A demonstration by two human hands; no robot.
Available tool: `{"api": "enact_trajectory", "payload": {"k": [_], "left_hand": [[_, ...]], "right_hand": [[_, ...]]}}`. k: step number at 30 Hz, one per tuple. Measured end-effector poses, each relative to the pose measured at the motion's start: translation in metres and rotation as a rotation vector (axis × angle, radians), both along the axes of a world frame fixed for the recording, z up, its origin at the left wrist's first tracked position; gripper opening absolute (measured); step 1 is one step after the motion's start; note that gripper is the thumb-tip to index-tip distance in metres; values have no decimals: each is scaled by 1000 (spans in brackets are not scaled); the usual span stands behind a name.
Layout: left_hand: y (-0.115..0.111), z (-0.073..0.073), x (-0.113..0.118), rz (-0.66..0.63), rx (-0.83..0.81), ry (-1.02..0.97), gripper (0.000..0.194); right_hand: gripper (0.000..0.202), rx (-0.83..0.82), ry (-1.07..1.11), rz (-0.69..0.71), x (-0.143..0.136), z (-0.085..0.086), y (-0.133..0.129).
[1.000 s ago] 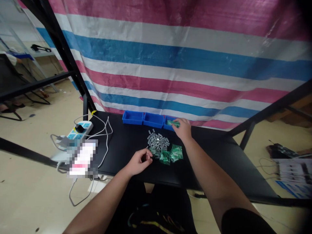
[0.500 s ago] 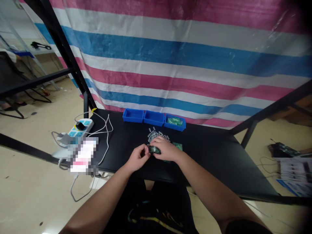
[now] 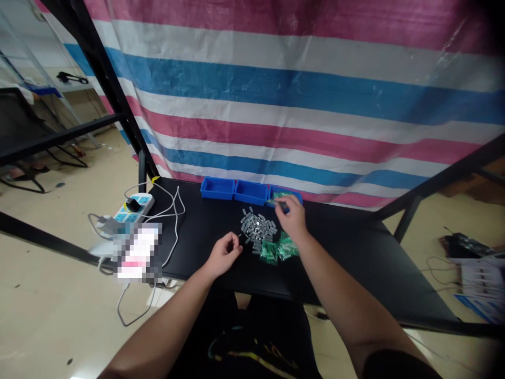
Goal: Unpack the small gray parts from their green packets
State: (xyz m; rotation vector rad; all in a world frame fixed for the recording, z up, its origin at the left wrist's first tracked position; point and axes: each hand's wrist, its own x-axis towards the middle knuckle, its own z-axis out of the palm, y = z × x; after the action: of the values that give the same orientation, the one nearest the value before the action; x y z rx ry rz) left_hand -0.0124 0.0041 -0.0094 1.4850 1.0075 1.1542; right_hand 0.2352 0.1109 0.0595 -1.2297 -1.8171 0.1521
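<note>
My right hand (image 3: 292, 215) is at the front edge of the right blue bin (image 3: 298, 197), its fingers closed on a small green packet (image 3: 272, 202). More green packets show inside that bin. My left hand (image 3: 224, 255) rests low over the black table, left of a pile of small grey metal pieces (image 3: 256, 226); its thumb and fingertips are curled together, and what they hold, if anything, is too small to name. Green plastic packets (image 3: 269, 252) lie on the table just in front of the pile, below my right hand.
Two more blue bins (image 3: 218, 188) stand in the same row to the left. A white power strip (image 3: 136, 206), white cables (image 3: 176, 226) and a blurred-out device (image 3: 138, 251) lie at the table's left. A striped sheet (image 3: 276, 95) hangs behind the table.
My right hand has moved from beside my left hand up and right to the bin, carrying the green packet. The pile and the packets on the table are now uncovered. My left hand has barely moved.
</note>
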Motion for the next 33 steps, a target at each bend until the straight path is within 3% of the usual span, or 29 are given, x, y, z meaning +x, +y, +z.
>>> {"api": "enact_trajectory", "payload": {"k": [4, 8, 10, 15, 20, 22, 24, 27, 30, 33], "left_hand": [[1, -2, 0, -16, -14, -10, 23], [3, -4, -1, -26, -11, -13, 24], [4, -5, -1, -31, -6, -16, 24], [4, -6, -1, -39, -16, -11, 24], [4, -4, 0, -43, -24, -11, 24], [4, -5, 0, -49, -21, -8, 24], [4, -5, 0, -52, -11, 0, 25], [3, -5, 0, -53, -6, 8, 25], [3, -3, 0, -47, -20, 1, 25], [3, 0, 0, -43, -30, -12, 25]], "right_hand": [[20, 129, -62, -239, 38, -5, 38], [17, -162, -323, -210, 57, -22, 53], [19, -203, -361, -187, 62, -26, 51], [17, -107, -293, -104, 60, -13, 19], [19, -379, -386, 374, 41, 4, -40], [31, -435, -474, 431, 32, 2, -59], [40, -458, -511, 401, 25, -4, -71], [30, -471, -444, 358, 20, -14, -73], [10, -530, -218, 340, 20, -20, -64], [19, -709, 111, 323, 23, -24, -55]]}}
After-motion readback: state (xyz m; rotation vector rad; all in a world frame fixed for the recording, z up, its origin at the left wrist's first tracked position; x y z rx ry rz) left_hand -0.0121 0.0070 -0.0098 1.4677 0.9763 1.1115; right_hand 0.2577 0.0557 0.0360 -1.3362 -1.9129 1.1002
